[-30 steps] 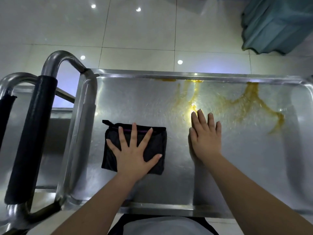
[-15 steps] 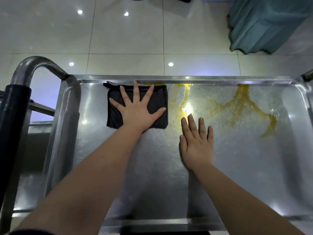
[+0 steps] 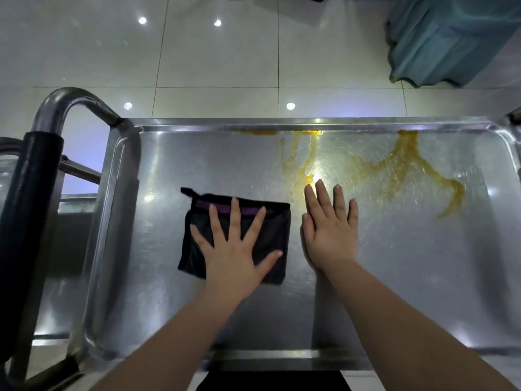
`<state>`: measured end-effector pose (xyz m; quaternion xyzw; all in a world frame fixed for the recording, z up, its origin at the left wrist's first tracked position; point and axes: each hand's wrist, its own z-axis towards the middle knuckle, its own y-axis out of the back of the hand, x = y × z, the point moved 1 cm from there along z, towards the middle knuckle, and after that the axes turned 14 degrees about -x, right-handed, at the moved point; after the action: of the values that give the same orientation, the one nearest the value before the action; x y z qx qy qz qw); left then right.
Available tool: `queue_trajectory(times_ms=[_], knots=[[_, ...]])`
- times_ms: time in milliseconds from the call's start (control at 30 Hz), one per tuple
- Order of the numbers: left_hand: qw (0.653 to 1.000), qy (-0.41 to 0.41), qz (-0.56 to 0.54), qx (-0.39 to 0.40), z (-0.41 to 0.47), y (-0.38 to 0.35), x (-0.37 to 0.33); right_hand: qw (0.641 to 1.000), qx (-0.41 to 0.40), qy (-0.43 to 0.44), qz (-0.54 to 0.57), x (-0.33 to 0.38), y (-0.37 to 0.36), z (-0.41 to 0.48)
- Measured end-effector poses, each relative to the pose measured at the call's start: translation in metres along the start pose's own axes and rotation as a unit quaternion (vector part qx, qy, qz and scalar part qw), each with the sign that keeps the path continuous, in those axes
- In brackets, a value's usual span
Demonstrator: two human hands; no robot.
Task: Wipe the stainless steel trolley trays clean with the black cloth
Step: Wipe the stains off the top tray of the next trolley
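A folded black cloth [image 3: 275, 232] with a purple edge lies on the left half of the stainless steel trolley tray [image 3: 408, 292]. My left hand [image 3: 235, 249] presses flat on the cloth with its fingers spread. Beside it, my right hand [image 3: 331, 230] rests flat on the bare metal, fingers straight. Yellow-brown smears [image 3: 406, 165] streak the far middle and far right of the tray, just beyond my right fingertips. The left part of the tray looks free of smears.
The trolley's steel handle with a black grip [image 3: 31, 221] rises at the left, with a lower shelf [image 3: 64, 221] visible beneath it. White tiled floor [image 3: 211, 60] lies beyond the tray. A teal fabric cover [image 3: 456, 38] stands at the far right.
My left hand has pulled the cloth back from the tray's far rim toward the near side. My right hand has stayed flat in about the same place.
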<state>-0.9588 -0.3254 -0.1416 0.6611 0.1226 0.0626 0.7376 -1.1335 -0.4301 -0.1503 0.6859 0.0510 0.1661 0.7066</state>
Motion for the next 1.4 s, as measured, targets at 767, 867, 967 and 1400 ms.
queue_trajectory(times_ms=[767,867,967,1400], knots=[[0.998,0.045,-0.009,0.052,0.166,-0.016,-0.045,1.0,-0.005,0.011,-0.019,0.002,-0.001,0.001],[0.997,0.06,0.003,0.051,0.163,-0.012,0.004,1.0,-0.006,0.009,-0.008,0.002,0.001,0.0],[0.99,0.13,0.023,0.05,0.157,-0.006,0.068,1.0,-0.005,0.006,-0.005,0.002,0.002,0.001],[0.995,0.064,-0.011,0.075,0.163,-0.01,-0.012,1.0,-0.008,0.003,-0.009,-0.001,-0.001,0.001]])
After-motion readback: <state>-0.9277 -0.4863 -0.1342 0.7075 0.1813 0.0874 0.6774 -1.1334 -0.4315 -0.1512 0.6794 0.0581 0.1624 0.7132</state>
